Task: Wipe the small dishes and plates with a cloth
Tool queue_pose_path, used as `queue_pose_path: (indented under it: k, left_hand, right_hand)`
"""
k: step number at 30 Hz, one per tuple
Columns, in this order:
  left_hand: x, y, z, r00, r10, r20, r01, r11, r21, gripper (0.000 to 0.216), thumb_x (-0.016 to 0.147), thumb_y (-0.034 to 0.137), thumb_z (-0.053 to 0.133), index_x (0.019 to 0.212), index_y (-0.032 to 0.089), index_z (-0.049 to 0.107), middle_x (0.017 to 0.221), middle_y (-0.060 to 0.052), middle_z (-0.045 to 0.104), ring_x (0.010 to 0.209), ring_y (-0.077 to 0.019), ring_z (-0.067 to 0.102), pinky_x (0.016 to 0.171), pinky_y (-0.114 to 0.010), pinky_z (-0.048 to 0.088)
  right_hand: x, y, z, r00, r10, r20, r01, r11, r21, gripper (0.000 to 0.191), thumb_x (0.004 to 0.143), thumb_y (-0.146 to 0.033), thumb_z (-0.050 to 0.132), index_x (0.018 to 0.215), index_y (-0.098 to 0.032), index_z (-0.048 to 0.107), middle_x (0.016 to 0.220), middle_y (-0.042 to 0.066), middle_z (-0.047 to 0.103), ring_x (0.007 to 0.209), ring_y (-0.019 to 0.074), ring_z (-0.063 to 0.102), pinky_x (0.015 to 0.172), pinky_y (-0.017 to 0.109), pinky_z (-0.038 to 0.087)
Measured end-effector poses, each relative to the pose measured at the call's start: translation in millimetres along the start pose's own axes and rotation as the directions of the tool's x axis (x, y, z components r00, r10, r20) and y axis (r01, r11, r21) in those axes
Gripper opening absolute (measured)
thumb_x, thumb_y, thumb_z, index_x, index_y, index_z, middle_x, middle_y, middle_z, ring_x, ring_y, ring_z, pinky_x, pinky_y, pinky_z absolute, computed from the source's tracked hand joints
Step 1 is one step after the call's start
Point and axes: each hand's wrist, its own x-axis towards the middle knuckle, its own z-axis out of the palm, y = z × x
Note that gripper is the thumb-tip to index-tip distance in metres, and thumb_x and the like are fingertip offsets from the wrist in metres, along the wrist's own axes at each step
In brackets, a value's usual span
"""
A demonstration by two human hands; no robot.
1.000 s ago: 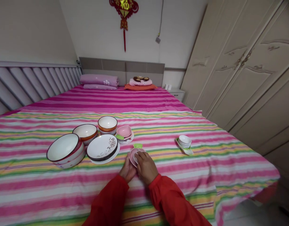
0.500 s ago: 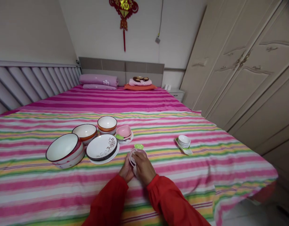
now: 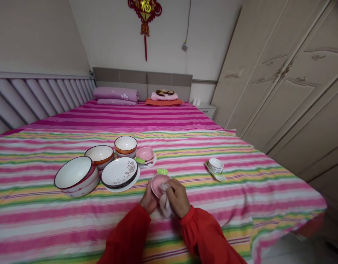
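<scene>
A small pink bowl [image 3: 157,181] with a green leaf-shaped handle is tilted towards me just above the striped cloth. Its left edge is gripped by my left hand [image 3: 149,200], whose fingers are partly hidden under it. My right hand [image 3: 180,197] is closed on a pale cloth [image 3: 165,201], which touches the bowl's right inner side and hangs down below it. Beyond the hands, another pink bowl [image 3: 145,154] with a green handle rests on small white plates [image 3: 151,164]. A stack of patterned plates [image 3: 118,172] lies to the left of my hands.
Large stacked bowls [image 3: 75,176] and two stacks of brown-rimmed bowls [image 3: 99,154] stand at the left. Small white bowls [image 3: 215,165] sit on a green-edged dish [image 3: 220,176] at the right. The striped cloth [image 3: 108,223] covers the bed's near half; a wardrobe [image 3: 284,88] stands alongside.
My right hand and the pale cloth have moved right, from inside the pink bowl to its right side, exposing the bowl's interior. My left hand keeps holding the bowl in about the same place.
</scene>
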Motion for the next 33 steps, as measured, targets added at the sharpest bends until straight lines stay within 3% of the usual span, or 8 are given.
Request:
queue_pose_path:
  k: [3,5,11,14,21,25,33]
  left_hand:
    - [2.4,0.1,-2.4,0.994,-0.013,0.108,0.013,1.000,0.001,0.055,0.086,0.053,0.036,0.112,0.010,0.060,0.113,-0.012,0.065,0.119,-0.0224,0.049,0.108,-0.037,0.025]
    - [4.0,-0.2,-5.1,0.986,-0.034,0.162,0.032,0.999,0.012,0.052,0.087,0.051,0.037,0.113,0.012,0.060,0.114,-0.011,0.065,0.120,-0.0214,0.048,0.109,-0.036,0.023]
    - [5.6,-2.0,-10.6,0.990,0.022,0.137,-0.023,1.000,0.005,0.046,0.088,0.046,0.039,0.121,0.018,0.054,0.119,-0.007,0.062,0.123,-0.0193,0.044,0.110,-0.036,0.020]
    - [5.9,-2.1,-11.1,0.993,0.059,0.103,-0.059,0.998,-0.005,0.045,0.089,0.043,0.039,0.127,0.020,0.048,0.120,-0.007,0.061,0.123,-0.0190,0.044,0.110,-0.036,0.020]
    - [6.0,-1.4,-12.1,0.995,-0.003,0.103,0.004,1.000,-0.011,0.055,0.087,0.050,0.038,0.126,0.014,0.049,0.118,-0.012,0.062,0.122,-0.0232,0.046,0.108,-0.040,0.025]
    - [5.3,-2.3,-12.0,0.997,0.030,0.075,-0.030,1.000,0.005,0.057,0.086,0.049,0.042,0.129,0.013,0.045,0.116,-0.013,0.063,0.118,-0.0239,0.050,0.105,-0.040,0.029]
    - [3.1,-2.0,-9.6,0.998,0.052,0.019,-0.052,0.998,0.036,0.053,0.085,0.044,0.047,0.127,0.013,0.047,0.109,-0.012,0.066,0.108,-0.0240,0.056,0.103,-0.040,0.032]
  right_hand:
    - [7.6,9.0,-1.4,0.977,-0.002,-0.214,0.018,0.997,0.072,0.030,0.077,-0.009,0.039,0.093,-0.018,0.062,0.093,0.006,0.060,0.090,0.0180,0.054,0.081,0.031,0.044]
    - [11.2,18.0,4.5,0.967,-0.044,-0.251,0.049,0.999,0.015,0.038,0.078,-0.009,0.038,0.107,-0.018,0.060,0.107,0.009,0.058,0.103,0.0198,0.051,0.090,0.036,0.042]
    - [11.8,24.5,35.0,0.972,-0.203,-0.116,0.185,0.971,-0.153,0.045,0.077,-0.007,0.041,0.119,-0.017,0.056,0.119,0.013,0.052,0.113,0.0233,0.044,0.094,0.041,0.041]
    - [13.5,21.9,38.3,0.961,-0.274,-0.042,0.262,0.947,-0.185,0.046,0.077,-0.008,0.043,0.121,-0.016,0.054,0.119,0.012,0.052,0.112,0.0231,0.044,0.095,0.040,0.041]
    - [7.2,29.5,15.1,0.982,-0.190,-0.024,0.174,0.940,-0.295,0.046,0.077,-0.004,0.042,0.120,-0.015,0.055,0.118,0.013,0.051,0.107,0.0240,0.043,0.092,0.041,0.041]
    - [-9.5,24.1,5.9,0.995,-0.100,0.011,0.098,0.947,-0.305,0.039,0.075,-0.005,0.045,0.110,-0.015,0.059,0.113,0.013,0.052,0.100,0.0246,0.045,0.088,0.041,0.043]
    - [-34.0,0.3,9.8,0.997,0.041,0.059,-0.035,0.995,-0.098,0.028,0.070,0.001,0.040,0.077,-0.016,0.062,0.082,0.007,0.052,0.079,0.0182,0.051,0.073,0.030,0.046]
